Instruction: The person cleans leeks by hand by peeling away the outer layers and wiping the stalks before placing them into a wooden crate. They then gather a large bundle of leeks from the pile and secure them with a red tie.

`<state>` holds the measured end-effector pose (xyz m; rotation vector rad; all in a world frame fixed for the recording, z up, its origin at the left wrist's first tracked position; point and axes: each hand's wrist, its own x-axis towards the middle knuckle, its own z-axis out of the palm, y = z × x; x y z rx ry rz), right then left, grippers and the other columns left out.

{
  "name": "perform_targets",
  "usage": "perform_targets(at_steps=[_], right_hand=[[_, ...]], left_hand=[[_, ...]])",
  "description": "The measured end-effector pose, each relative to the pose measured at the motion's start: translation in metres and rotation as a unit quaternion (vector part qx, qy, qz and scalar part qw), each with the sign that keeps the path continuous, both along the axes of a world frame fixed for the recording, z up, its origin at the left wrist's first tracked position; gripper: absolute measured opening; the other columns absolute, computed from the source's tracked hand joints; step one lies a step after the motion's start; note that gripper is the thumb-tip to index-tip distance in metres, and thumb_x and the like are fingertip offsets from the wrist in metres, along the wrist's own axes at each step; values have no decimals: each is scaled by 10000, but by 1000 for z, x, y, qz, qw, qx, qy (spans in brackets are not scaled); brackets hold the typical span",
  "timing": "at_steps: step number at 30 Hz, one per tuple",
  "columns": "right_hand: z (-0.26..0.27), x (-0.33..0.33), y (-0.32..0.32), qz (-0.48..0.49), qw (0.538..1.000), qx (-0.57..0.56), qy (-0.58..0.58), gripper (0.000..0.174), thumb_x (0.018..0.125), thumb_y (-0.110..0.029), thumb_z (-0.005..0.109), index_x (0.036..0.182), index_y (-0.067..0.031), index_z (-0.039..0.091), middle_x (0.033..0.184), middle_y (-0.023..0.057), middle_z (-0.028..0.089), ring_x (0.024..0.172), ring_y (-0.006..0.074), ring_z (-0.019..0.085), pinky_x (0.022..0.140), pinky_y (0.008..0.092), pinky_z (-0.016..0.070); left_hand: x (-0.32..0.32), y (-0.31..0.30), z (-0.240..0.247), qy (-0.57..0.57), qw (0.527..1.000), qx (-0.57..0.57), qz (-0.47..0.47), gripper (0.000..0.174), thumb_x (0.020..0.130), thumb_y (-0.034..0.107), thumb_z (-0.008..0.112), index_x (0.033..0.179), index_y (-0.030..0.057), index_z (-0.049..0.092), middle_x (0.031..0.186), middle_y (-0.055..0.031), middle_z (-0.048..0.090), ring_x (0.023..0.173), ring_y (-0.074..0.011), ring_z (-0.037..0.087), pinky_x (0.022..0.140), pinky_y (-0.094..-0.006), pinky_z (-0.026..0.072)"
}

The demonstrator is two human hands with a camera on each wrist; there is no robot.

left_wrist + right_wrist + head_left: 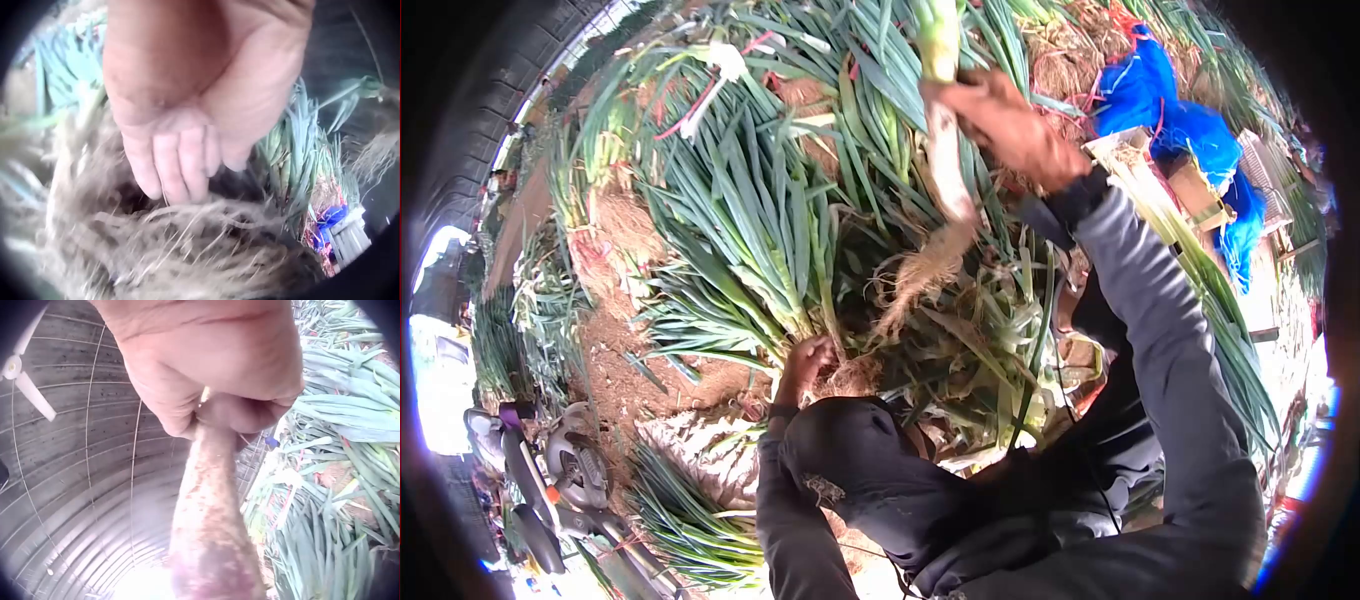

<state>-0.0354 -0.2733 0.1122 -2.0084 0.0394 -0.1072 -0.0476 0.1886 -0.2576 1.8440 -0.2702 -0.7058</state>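
Observation:
My right hand [1005,130] grips one thick green onion [945,165] by its pale stalk, raised over the pile, roots hanging down. In the right wrist view, its mottled, purplish lower end [215,550] points toward the camera, below the curled fingers [178,419]. My left hand [808,365] is low, at the root end of a leafy green onion bunch [745,230]. Seen from the left wrist, its loosely bent fingers [175,165] reach down to a tangle of pale roots [187,244], with nothing visibly pinched between them.
Dry leaf trimmings [990,370] lie between the hands and the body. More green onions [700,520] lie at lower left, beside a parked scooter [570,480]. Blue sheeting [1200,130] drapes at the upper right. Bare soil [615,350] runs left of the pile.

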Motion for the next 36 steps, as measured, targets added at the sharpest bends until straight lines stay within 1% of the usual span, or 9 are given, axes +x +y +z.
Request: perform_targets(at_steps=[5, 11, 16, 17, 19, 22, 25, 30, 36], right_hand=[[-66, -55, 14, 95, 985, 146, -14, 436, 952, -313, 732, 1220, 26, 677, 1039, 36, 696, 961, 100, 596, 855, 281, 506], [-75, -97, 64, 205, 943, 261, 28, 337, 998, -203, 685, 1245, 24, 657, 979, -56, 624, 889, 36, 509, 785, 251, 461], [-80, -123, 71, 291, 915, 246, 131, 429, 950, -173, 726, 1333, 2, 642, 1096, 32, 727, 951, 81, 631, 841, 272, 518], [-104, -123, 73, 302, 913, 247, 123, 382, 971, -303, 715, 1231, -23, 692, 944, -9, 686, 740, 46, 568, 625, 239, 460], [-125, -119, 71, 332, 892, 251, 174, 510, 950, -397, 731, 1297, -32, 654, 954, 12, 682, 663, 55, 543, 589, 232, 439], [-129, -116, 85, 257, 930, 160, 207, 682, 911, -483, 749, 1393, -31, 577, 997, 72, 696, 673, 115, 570, 629, 285, 489], [-146, -72, 108, 111, 992, 49, -41, 812, 880, -543, 751, 1464, -37, 500, 1070, 157, 707, 726, 229, 652, 695, 390, 537], [-104, -5, 134, 25, 991, -106, -78, 491, 894, -361, 731, 1200, 6, 616, 1013, 256, 705, 928, 398, 699, 794, 443, 539], [-171, -1, 138, -17, 972, 163, -170, 216, 911, -78, 641, 1100, 25, 624, 906, 147, 700, 870, 299, 675, 793, 367, 525]], left_hand=[[67, -34, 154, -89, 974, -113, 174, 494, 1003, 347, 654, 1317, -32, 607, 1112, -138, 707, 1003, -178, 663, 912, -305, 538], [56, -125, 288, -24, 981, -122, 147, 570, 1042, 480, 547, 1338, -6, 593, 1181, -177, 691, 1004, -229, 682, 942, -368, 564], [53, -187, 278, 66, 902, -412, 113, 612, 1061, 497, 470, 1435, 11, 469, 1316, -195, 635, 1174, -333, 629, 1032, -454, 506], [45, -190, 282, 118, 854, -497, 99, 609, 1048, 491, 495, 1411, 1, 491, 1321, -211, 629, 1203, -360, 620, 1051, -483, 503], [47, -191, 266, 147, 736, -653, 106, 538, 1031, 421, 566, 1359, -5, 535, 1293, -217, 642, 1194, -368, 630, 1068, -502, 504], [55, -185, 237, 96, 767, -597, 214, 442, 990, 295, 660, 1282, -26, 576, 1235, -210, 669, 1158, -375, 649, 1071, -507, 515], [59, -176, 216, 122, 773, -592, 194, 364, 941, 171, 725, 1205, -45, 598, 1183, -191, 691, 1118, -362, 669, 1047, -481, 535], [57, -175, 219, 93, 827, -503, 234, 298, 906, 155, 782, 1162, 74, 654, 1110, -76, 715, 982, -214, 693, 920, -377, 569], [72, -162, 211, 0, 805, -526, 273, 485, 845, 88, 832, 1268, 52, 599, 1117, -59, 709, 973, -189, 695, 894, -344, 574]])
